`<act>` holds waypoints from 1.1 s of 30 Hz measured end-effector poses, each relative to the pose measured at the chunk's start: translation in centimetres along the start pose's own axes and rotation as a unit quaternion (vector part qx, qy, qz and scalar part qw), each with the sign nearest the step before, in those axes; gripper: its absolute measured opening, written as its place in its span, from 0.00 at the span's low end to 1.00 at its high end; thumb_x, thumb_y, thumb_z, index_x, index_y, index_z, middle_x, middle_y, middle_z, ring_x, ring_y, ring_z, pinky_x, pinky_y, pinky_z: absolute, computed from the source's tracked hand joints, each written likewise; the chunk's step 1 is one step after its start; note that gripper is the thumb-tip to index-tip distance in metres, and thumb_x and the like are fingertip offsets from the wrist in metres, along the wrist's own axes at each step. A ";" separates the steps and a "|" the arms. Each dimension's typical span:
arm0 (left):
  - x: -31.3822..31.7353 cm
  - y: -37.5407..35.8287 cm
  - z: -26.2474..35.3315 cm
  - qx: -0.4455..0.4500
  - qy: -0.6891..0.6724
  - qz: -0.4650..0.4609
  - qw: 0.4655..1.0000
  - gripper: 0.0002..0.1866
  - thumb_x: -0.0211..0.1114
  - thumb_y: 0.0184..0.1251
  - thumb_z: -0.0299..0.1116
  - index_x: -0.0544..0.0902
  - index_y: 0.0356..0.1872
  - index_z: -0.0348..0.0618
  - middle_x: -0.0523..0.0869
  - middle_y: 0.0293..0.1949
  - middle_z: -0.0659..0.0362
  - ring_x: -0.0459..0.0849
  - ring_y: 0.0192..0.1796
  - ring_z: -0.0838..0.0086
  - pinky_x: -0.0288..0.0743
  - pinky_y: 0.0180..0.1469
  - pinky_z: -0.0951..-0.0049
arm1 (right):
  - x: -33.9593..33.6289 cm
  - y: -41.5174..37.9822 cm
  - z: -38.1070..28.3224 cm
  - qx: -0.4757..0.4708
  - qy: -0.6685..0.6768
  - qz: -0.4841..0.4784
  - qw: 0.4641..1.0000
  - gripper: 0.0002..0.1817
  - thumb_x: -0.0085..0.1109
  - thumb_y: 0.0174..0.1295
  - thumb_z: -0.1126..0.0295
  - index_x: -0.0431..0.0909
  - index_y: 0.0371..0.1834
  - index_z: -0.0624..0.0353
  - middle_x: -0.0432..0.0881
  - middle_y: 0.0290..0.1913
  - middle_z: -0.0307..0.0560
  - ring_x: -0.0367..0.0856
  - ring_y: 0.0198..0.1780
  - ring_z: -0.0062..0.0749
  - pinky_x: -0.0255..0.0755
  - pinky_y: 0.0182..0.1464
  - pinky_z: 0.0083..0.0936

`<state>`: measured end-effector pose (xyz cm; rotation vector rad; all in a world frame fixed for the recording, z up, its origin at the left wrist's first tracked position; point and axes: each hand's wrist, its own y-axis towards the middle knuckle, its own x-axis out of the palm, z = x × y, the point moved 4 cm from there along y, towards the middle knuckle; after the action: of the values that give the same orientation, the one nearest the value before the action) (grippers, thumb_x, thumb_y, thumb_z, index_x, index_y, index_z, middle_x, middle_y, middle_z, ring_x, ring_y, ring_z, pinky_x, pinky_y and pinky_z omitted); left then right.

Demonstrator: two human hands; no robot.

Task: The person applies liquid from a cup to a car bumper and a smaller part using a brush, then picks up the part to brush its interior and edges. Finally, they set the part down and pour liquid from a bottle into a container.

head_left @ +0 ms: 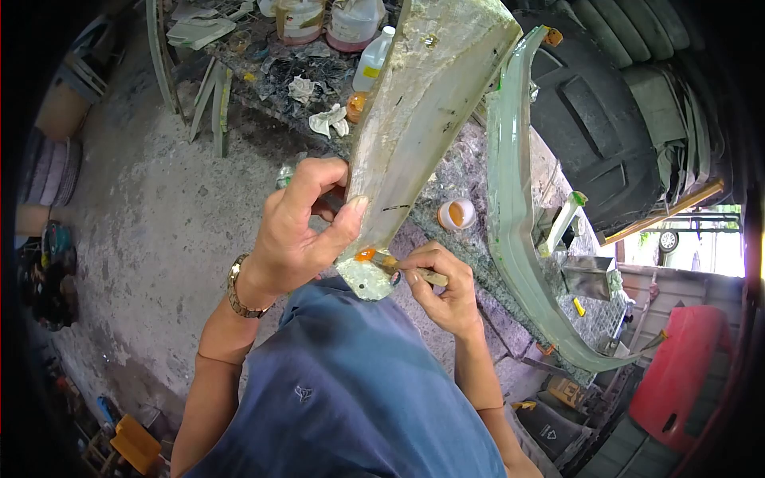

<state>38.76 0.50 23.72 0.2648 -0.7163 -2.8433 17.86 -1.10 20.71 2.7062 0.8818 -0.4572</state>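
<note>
My left hand (pixel 307 211) grips the edge of a long, pale fibreglass panel (pixel 430 103), thumb on its face. The panel slants from the top of the view down to my chest. In my right hand (pixel 446 291) is a small brush (pixel 430 276) with a wooden handle, pinched between thumb and fingers. Its head rests on the panel's narrow lower end, beside a wet orange blob of resin (pixel 366 254). A dark hole shows in that end. Just beyond my right hand, an open tub (pixel 457 214) with orange liquid stands on the workbench (pixel 426 195).
A long grey-green curved moulding (pixel 508 159) lies right of the panel. Plastic jugs (pixel 353 22), a white bottle (pixel 373 60) and crumpled gloves (pixel 329 120) sit on the bench's far end. A metal box (pixel 588 276) is at right. A red panel (pixel 681 374) leans farther right.
</note>
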 end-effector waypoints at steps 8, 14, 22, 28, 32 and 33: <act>-0.1 0.3 0.0 -0.007 0.009 -0.018 1.000 0.15 0.63 0.62 0.24 0.71 0.47 0.35 0.80 0.34 0.58 0.78 0.32 0.84 0.75 0.29 0.82 | -0.1 -0.1 -0.3 0.019 -0.009 -0.044 0.999 0.07 0.58 0.56 0.80 0.79 0.38 0.64 0.79 0.34 0.48 0.80 0.36 0.35 0.73 0.40 0.27; 0.0 0.3 0.0 -0.015 0.009 -0.019 1.000 0.14 0.64 0.62 0.24 0.71 0.47 0.36 0.79 0.32 0.59 0.76 0.30 0.86 0.73 0.29 0.82 | -0.6 0.3 -0.2 0.029 -0.003 -0.046 0.999 0.07 0.56 0.54 0.81 0.79 0.37 0.64 0.80 0.33 0.47 0.81 0.35 0.33 0.74 0.39 0.26; 0.4 0.5 0.0 -0.016 -0.005 -0.025 1.000 0.14 0.63 0.63 0.24 0.71 0.47 0.35 0.79 0.33 0.59 0.76 0.31 0.86 0.73 0.29 0.82 | -1.5 0.7 0.3 0.043 0.016 -0.045 0.998 0.08 0.53 0.52 0.83 0.79 0.34 0.65 0.79 0.33 0.47 0.81 0.32 0.28 0.75 0.37 0.25; 0.7 0.7 0.1 -0.029 -0.020 -0.025 0.999 0.14 0.63 0.63 0.24 0.71 0.47 0.35 0.80 0.34 0.59 0.77 0.33 0.84 0.74 0.30 0.82 | -2.6 0.3 0.8 0.032 -0.025 -0.007 0.999 0.08 0.54 0.49 0.83 0.80 0.33 0.65 0.80 0.32 0.47 0.80 0.34 0.27 0.74 0.37 0.25; 0.6 0.7 0.1 -0.033 -0.011 -0.029 0.999 0.14 0.63 0.63 0.24 0.71 0.47 0.35 0.80 0.34 0.59 0.78 0.33 0.84 0.75 0.30 0.82 | -3.7 -0.1 0.7 0.037 0.025 0.028 0.999 0.08 0.54 0.48 0.83 0.80 0.32 0.65 0.80 0.32 0.47 0.80 0.35 0.26 0.73 0.37 0.24; 0.6 0.7 0.1 -0.033 -0.008 -0.032 0.999 0.14 0.63 0.63 0.24 0.71 0.47 0.35 0.80 0.34 0.58 0.78 0.33 0.84 0.75 0.30 0.82 | -3.5 -0.1 0.7 0.031 0.053 0.028 0.998 0.08 0.54 0.48 0.83 0.80 0.32 0.65 0.80 0.31 0.46 0.80 0.34 0.26 0.73 0.36 0.24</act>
<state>38.26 -0.19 24.10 0.2588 -0.6256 -2.9271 14.94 -3.06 21.36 2.8263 0.8297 -0.3364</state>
